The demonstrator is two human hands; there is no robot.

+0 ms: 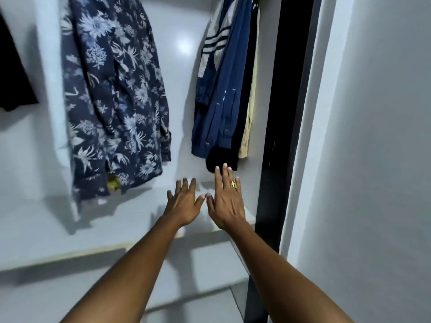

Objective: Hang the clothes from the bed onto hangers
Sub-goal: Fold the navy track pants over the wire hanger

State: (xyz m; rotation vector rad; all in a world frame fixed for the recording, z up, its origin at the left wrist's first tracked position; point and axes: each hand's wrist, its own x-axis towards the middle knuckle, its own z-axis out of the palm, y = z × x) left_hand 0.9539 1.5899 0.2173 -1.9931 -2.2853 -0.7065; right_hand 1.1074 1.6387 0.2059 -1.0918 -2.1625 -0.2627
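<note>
Clothes (130,117) hang in front of me in the closet. A floral shirt (112,94) is on the left. A tight bunch is on the right: a striped piece (214,43), a blue piece (219,101), a black cuff (221,159) and a cream strip (249,127). A dark garment (14,73) shows at the far left edge. Their hangers are cut off above the view, and I can see neither the bed nor any loose item.

All of it looks like soft, light cloth that drapes limp and folds where it pleases. I judge it will slide off a hanger unless the shoulders sit square. I would take a shirt by the collar or shoulder seams, and trousers by the waistband, never by a cuff.

My left hand (184,203) and right hand (227,201) reach forward side by side, thumbs nearly meeting. The fingers are straight and a little spread, and neither hand holds anything. The right, with a ring (233,184), has its fingertips (225,165) at the black cuff's lower edge. I cannot tell whether they touch it.

Below the hands runs a pale shelf (70,229). To the right stand a dark door edge (286,89) and a white wall (373,136).
</note>
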